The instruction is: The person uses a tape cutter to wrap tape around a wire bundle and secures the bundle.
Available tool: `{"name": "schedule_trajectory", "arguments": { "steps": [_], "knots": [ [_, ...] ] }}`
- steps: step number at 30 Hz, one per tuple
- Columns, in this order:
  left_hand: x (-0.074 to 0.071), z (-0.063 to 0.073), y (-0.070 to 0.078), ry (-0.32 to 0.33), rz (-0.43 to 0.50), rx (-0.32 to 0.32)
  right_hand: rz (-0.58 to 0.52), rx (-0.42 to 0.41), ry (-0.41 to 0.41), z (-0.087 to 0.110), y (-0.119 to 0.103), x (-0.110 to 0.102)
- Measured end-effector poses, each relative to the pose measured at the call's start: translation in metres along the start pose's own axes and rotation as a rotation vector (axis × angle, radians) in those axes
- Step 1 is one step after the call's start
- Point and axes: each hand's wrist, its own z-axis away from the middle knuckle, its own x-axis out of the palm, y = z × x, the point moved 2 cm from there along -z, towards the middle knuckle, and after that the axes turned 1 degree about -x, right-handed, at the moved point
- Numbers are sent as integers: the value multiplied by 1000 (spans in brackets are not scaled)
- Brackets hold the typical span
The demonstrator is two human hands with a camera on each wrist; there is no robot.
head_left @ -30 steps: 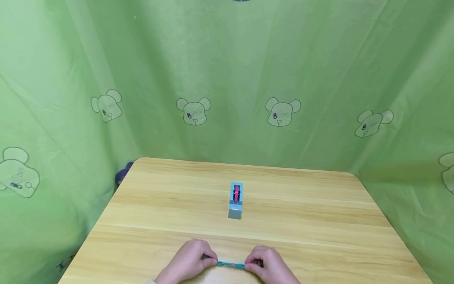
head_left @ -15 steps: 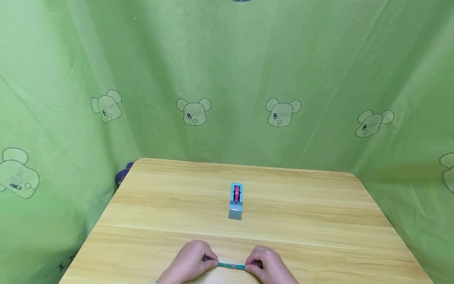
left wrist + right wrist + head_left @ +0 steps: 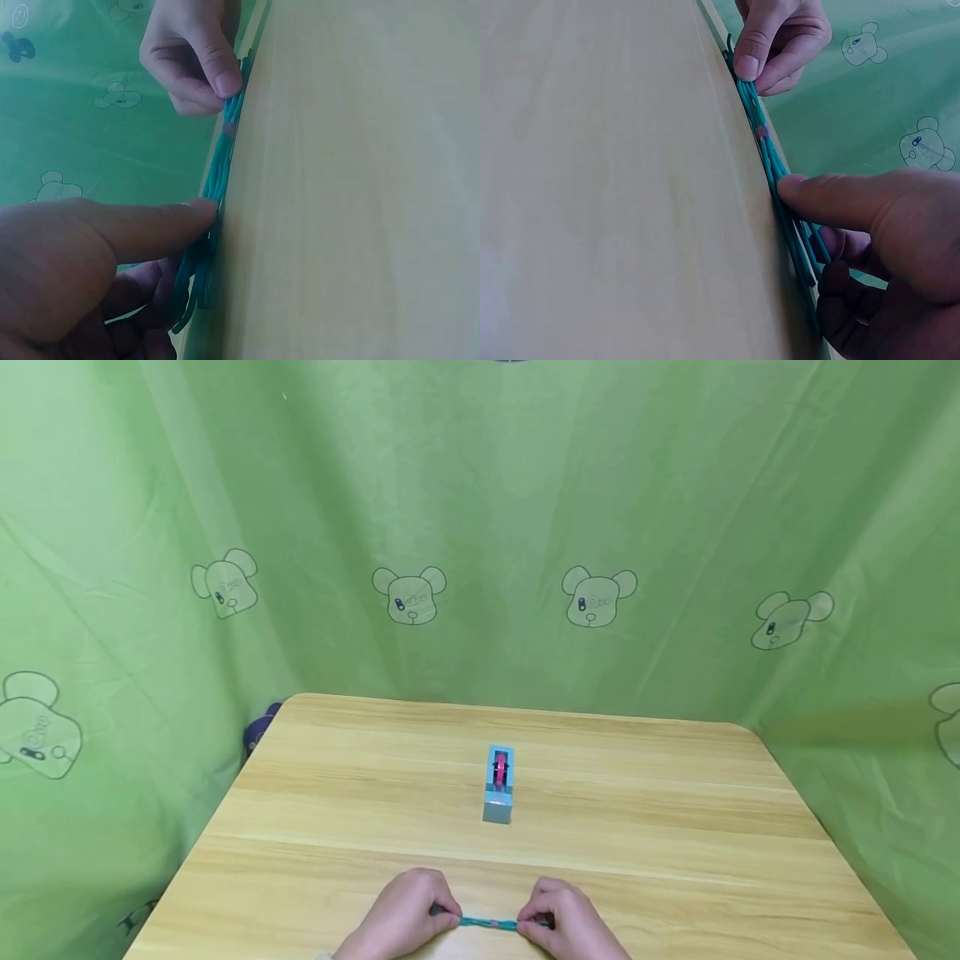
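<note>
A folded bundle of thin teal cord [image 3: 480, 922] stretches between both hands low over the table's near part. Around its middle sits a small pink band [image 3: 762, 132], which looks like tape. My left hand [image 3: 408, 912] pinches the bundle's left part between thumb and fingers, and my right hand [image 3: 570, 920] pinches the right part the same way. Loose loops and ends of the cord [image 3: 202, 289] stick out past the fingers in both wrist views. Farther back stands a light blue tape dispenser [image 3: 497, 808] carrying a pink roll [image 3: 500, 770]; neither hand touches it.
The light wooden table [image 3: 675, 810] has rounded far corners. Green curtains [image 3: 495, 493] with bear-head prints hang behind it and at both sides. A dark purple object [image 3: 258, 727] shows beyond the table's far left corner.
Both hands stay nearly in place, still holding the cord bundle, with only a tiny shift. The tape dispenser has not moved.
</note>
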Motion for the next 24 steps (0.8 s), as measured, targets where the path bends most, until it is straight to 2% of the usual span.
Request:
{"name": "schedule_trajectory", "arguments": {
  "steps": [9,18,24],
  "knots": [
    [-1,0,-3,-7,76,-15,-112,67,-4,0,6,-3],
    [-3,2,-3,21,107,7,-156,93,0,1,6,-8],
    [-8,1,1,16,161,-22,-176,103,23,1,0,-13]
  ]
}}
